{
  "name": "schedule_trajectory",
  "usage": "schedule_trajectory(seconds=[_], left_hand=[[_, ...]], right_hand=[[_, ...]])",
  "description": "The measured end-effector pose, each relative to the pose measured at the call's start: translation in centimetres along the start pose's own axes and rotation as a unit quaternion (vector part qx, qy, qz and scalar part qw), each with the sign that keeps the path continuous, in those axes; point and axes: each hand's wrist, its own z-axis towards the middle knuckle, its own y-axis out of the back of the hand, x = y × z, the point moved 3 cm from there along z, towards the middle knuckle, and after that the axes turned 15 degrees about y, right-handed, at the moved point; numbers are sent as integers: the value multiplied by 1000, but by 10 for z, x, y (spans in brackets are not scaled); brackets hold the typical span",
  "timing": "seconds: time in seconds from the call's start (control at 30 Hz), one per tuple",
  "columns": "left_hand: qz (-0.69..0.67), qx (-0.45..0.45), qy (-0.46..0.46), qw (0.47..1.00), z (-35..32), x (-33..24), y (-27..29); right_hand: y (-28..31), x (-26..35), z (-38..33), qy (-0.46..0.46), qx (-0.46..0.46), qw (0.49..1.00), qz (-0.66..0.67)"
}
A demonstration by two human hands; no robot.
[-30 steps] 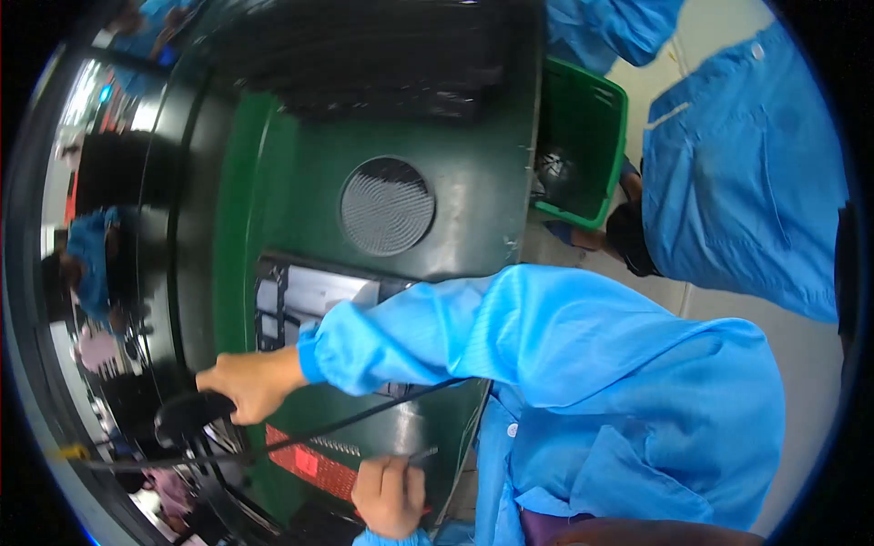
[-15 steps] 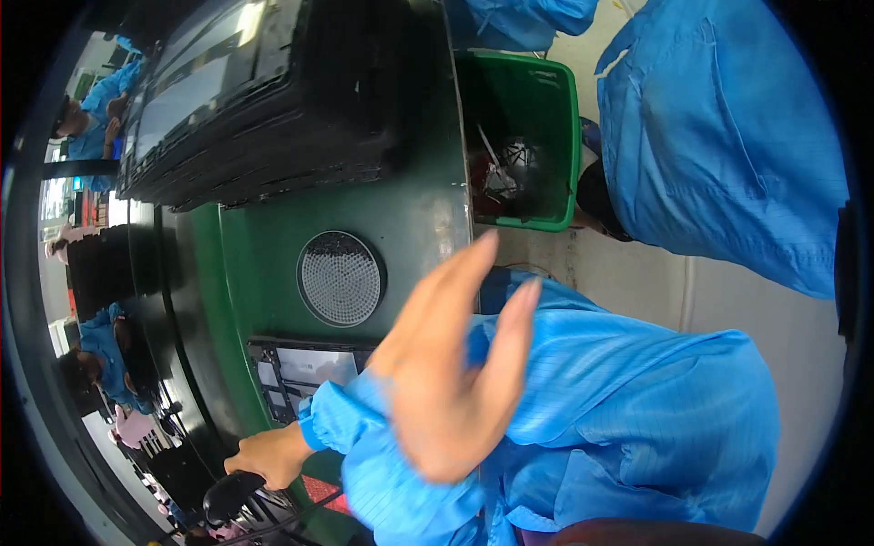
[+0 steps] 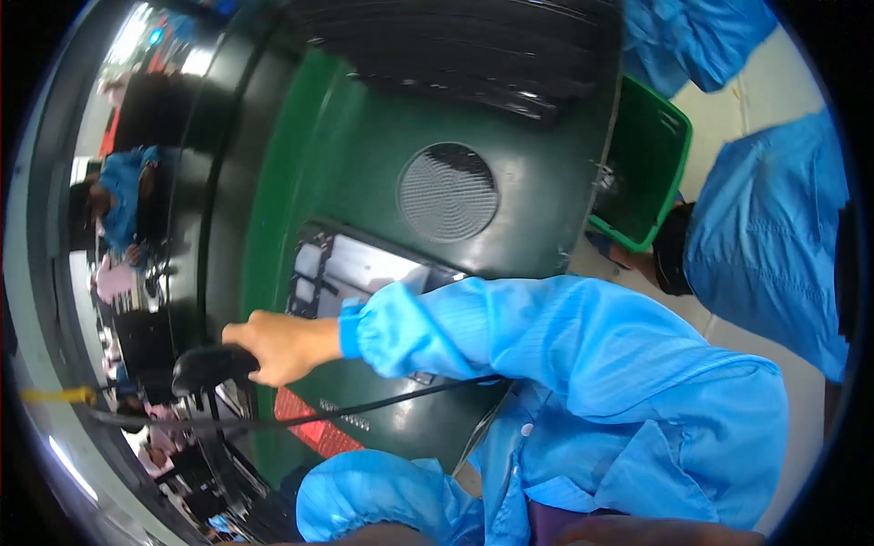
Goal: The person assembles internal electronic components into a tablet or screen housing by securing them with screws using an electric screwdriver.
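My right hand (image 3: 282,346) is closed around a rounded black handle (image 3: 214,366), which joins a dark frame at the left. Beneath my right forearm lies a flat black-framed panel (image 3: 378,264) with pale sections, partly covered by the sleeve. At the bottom, my left arm shows as a blue sleeve (image 3: 382,487); only a sliver of skin appears past its cuff, and the fingers are out of sight. Beyond the panel sits a round grey dimpled tray (image 3: 446,200) with small dark pieces gathered on one side.
A stack of black panels (image 3: 455,55) rises at the top of the dark green table (image 3: 537,182). A black cable (image 3: 401,399) crosses below my right forearm. A red perforated strip (image 3: 314,423) lies near it. A green bin (image 3: 678,164) and a person in blue (image 3: 765,237) are at the right.
My left hand, raised with fingers apart mid-view, has dropped toward the lower edge. The view has shifted, so the table sits further right. My right hand keeps its hold on the handle.
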Motion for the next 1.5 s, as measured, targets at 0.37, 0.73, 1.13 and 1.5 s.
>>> schedule_trajectory(seconds=[0.37, 0.73, 1.13, 1.5], left_hand=[[139, -29, -220, 965, -36, -46, 38], [154, -88, -229, 957, -39, -46, 66], [201, -113, -219, 948, -30, -36, 76], [262, -127, -232, 928, -17, -35, 82]], right_hand=[[133, 66, 5, -114, -38, 992, -23], [201, 68, -35, -36, -145, 978, -142], [211, 66, -29, -49, -107, 979, -167], [212, 61, -27, -65, -110, 979, -161]])
